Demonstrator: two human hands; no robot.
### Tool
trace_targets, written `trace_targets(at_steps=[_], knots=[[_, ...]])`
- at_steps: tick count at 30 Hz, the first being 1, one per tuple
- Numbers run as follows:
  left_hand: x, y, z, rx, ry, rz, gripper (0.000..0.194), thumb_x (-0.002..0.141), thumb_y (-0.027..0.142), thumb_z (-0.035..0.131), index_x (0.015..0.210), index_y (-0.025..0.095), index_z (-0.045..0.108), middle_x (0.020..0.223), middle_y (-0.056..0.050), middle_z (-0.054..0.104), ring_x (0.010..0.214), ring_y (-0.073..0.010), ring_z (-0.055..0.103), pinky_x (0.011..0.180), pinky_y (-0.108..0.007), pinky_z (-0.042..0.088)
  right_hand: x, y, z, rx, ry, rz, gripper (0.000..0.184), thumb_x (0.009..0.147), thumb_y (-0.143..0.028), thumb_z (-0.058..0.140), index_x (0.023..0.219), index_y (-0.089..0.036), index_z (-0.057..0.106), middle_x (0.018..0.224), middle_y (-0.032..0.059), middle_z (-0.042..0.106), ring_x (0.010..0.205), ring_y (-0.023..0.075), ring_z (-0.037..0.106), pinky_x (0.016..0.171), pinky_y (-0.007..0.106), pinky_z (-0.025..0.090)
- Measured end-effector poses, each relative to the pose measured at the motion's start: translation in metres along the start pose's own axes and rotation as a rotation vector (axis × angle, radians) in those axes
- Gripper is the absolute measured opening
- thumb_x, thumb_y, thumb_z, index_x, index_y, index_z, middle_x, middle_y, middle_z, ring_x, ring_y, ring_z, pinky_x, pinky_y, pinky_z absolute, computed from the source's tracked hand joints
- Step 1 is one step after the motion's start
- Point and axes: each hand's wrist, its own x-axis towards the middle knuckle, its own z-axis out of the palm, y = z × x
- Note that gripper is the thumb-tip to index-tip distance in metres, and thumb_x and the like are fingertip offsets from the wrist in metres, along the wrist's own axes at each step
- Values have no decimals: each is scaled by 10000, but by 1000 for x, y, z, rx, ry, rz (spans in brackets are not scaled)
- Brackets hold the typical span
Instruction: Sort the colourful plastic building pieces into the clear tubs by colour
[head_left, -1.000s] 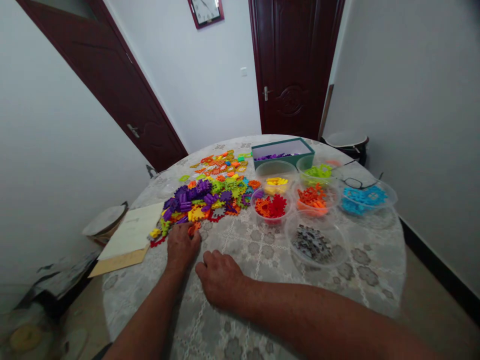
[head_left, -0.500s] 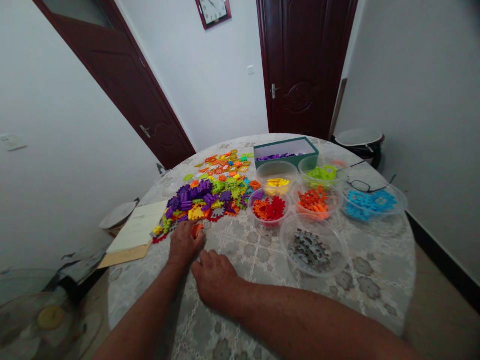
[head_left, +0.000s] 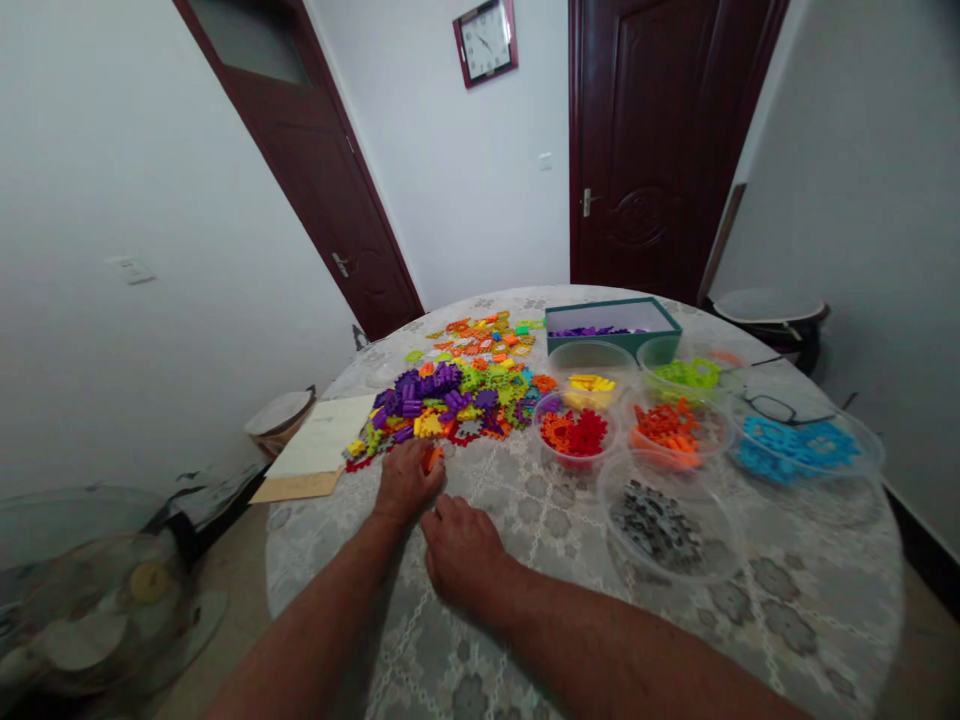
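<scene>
A heap of coloured plastic gear pieces [head_left: 457, 395] lies on the round table [head_left: 787, 580]. At the heap's near edge my left hand [head_left: 405, 480] is curled over an orange piece [head_left: 430, 458]. Just below it, my right hand [head_left: 461, 550] rests on the cloth with its fingers curled, and I see nothing in it. Clear bowls to the right hold sorted pieces: red [head_left: 576, 432], orange [head_left: 667, 422], yellow [head_left: 591, 383], green [head_left: 688, 373], blue [head_left: 799, 445] and grey [head_left: 652, 520].
A teal box [head_left: 611, 322] with purple pieces stands at the back. Glasses [head_left: 776, 405] lie by the blue bowl. Papers [head_left: 319, 450] sit at the table's left edge. A fan [head_left: 97, 600] stands on the floor at left, and two dark doors are behind.
The view has swung left, so everything sits further right in frame. My left hand has closed over the orange piece at the heap's edge. My right hand stays beside it.
</scene>
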Motion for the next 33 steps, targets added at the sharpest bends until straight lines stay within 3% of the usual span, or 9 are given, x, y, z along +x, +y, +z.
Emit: trace_targets(at_steps=[5, 8, 11, 13, 17, 23, 28, 33], knots=[[-2, 1, -2, -54, 17, 28, 304, 867, 295, 638, 1143, 172, 673, 1105, -134, 730, 1070, -317, 677, 991, -493, 536, 10, 12, 1, 40, -1, -24, 177, 894, -209, 614, 1065, -206, 660, 1096, 88, 672, 962, 250, 661, 802, 371, 573], [-5, 2, -4, -90, 37, 29, 336, 885, 303, 642, 1197, 178, 652, 1138, -128, 724, 1084, -305, 681, 993, -488, 547, 18, 27, 4, 138, 151, -3, 211, 911, -169, 567, 1091, -209, 671, 1075, 79, 682, 960, 228, 674, 847, 348, 574], [-10, 4, -7, -155, 64, 59, 382, 902, 306, 651, 1266, 194, 619, 1206, -123, 714, 1136, -285, 681, 1019, -468, 554, 25, 44, 9, 265, 363, 62, 414, 929, -104, 500, 1318, -180, 616, 1152, 107, 696, 1044, 224, 682, 945, 363, 569], [-14, 5, -10, -245, 89, 130, 441, 893, 290, 668, 1317, 197, 589, 1258, -134, 703, 1182, -288, 673, 1044, -475, 550, 27, 52, 13, 316, 433, 87, 525, 937, -82, 463, 1450, -166, 537, 1201, 123, 706, 1066, 221, 695, 968, 376, 574], [-19, 9, -16, -373, 123, 227, 539, 863, 272, 699, 1371, 196, 538, 1286, -152, 689, 1214, -301, 655, 1056, -493, 546, 26, 56, 16, 349, 369, 19, 516, 962, -91, 451, 1457, -192, 561, 1270, 116, 720, 1134, 224, 703, 1005, 388, 577], [-20, 15, -21, -523, 58, 297, 481, 846, 303, 727, 1289, 208, 564, 1190, -132, 687, 1136, -300, 645, 1017, -486, 552, 22, 54, 2, 431, 264, 43, 388, 982, -120, 476, 1297, -210, 683, 1253, 96, 731, 1150, 214, 705, 1046, 375, 561], [-20, 13, -16, -583, 14, 267, 505, 857, 347, 751, 1310, 220, 567, 1286, -149, 637, 1219, -313, 601, 1063, -503, 524, 20, 52, -4, 457, 283, 103, 373, 955, -113, 505, 1226, -239, 729, 1218, 79, 742, 1137, 212, 709, 1031, 359, 563], [-18, 10, -11, -624, -60, 234, 400, 874, 342, 749, 1225, 233, 592, 1193, -114, 643, 1138, -300, 612, 1002, -494, 537, 23, 43, -9, 420, 299, 124, 354, 938, -105, 527, 1197, -232, 732, 1182, 77, 742, 1105, 207, 702, 1014, 359, 554]])
